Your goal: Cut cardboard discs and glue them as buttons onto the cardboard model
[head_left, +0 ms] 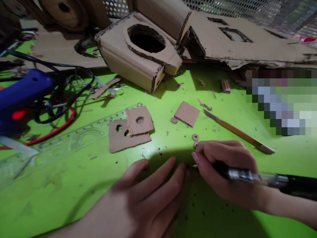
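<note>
My right hand [228, 158] is closed around a black and clear pen [294, 185], its tip low over the green table. Close to that tip, my left hand [148, 195] lies with fingers stretched out and the index fingertip pressed down; whatever is under it I cannot make out. Just beyond my right fingers lies a small cardboard disc [195, 137] marked with a triangle, and a second disc [195, 144] is partly hidden. Farther off, a plain disc [174, 120] rests by a square of cardboard [187, 114]. Two overlapping cardboard pieces with holes [119, 142] lie beyond my left hand.
A craft knife [237, 132] lies at the right. At left are a clear ruler [61, 147], a blue glue gun [22, 89] and tangled cables [74, 114]. A cardboard box with an oval opening [133, 67] and a cut cardboard panel [235, 43] stand behind.
</note>
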`<state>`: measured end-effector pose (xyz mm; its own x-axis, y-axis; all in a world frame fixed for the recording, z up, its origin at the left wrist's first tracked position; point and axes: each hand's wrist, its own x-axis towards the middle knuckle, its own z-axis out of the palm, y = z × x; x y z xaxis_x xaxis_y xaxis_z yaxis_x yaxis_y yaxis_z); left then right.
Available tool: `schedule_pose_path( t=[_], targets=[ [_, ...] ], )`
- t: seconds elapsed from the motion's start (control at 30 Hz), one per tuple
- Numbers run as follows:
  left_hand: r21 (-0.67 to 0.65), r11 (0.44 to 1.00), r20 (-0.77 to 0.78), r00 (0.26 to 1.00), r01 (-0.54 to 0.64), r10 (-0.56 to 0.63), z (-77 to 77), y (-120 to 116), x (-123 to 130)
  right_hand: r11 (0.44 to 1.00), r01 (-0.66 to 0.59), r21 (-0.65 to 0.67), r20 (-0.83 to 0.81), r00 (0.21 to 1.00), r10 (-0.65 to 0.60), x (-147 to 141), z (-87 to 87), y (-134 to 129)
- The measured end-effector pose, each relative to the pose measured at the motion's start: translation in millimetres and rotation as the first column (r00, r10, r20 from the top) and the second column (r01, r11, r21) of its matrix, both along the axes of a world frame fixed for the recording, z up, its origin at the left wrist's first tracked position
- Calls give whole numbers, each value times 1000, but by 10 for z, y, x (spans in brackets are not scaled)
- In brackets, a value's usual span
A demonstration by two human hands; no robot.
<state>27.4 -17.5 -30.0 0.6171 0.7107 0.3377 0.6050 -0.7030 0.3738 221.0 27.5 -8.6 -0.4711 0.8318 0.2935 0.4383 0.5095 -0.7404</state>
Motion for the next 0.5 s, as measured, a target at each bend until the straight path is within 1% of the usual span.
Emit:
schedule_pose_path(
  t=[0.13,0.27,0.3,0.43,0.5],
  targets=[
    [26,999,-37,999,23,-22,5,14,4,1000,-8,-8,-2,1000,8,3,0,4],
    [14,1000,-20,1000,-15,15,10,-7,0,1000,-7,-11,-3,1000,7,14,-11,2],
    [19,1000,-31,999,-10,10,11,-10,-7,1000,-5,-11,-6,1000,5,16,-14,0],
    [63,995,-118,991,76,-68,9,8,-36,1000,-1,-11,-17,1000,0,17,-18,-6],
    [73,994,-125,990,77,-67,2,20,-34,1000,1,-11,-13,1000,-1,15,-15,-7]
  ],
)
